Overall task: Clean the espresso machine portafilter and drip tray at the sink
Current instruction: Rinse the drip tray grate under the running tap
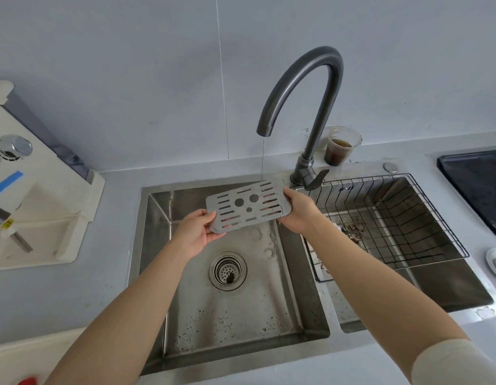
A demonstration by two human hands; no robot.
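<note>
I hold a grey metal drip tray grate [248, 207], slotted and with three round holes, flat over the left sink basin [297, 287]. My left hand [195, 233] grips its near left corner. My right hand [297, 211] grips its right end, fingers under the grate. A thin stream of water runs from the dark curved faucet [310, 87] onto the grate's far edge. Coffee grounds speckle the basin floor near the drain strainer [228, 270]. No portafilter is in view.
A cream espresso machine [38, 190] stands on the counter at left. The right basin holds a black wire basket [385, 218] with brown residue. A plastic cup of dark liquid [341, 147] sits behind the faucet. A black cooktop [477, 184] lies far right.
</note>
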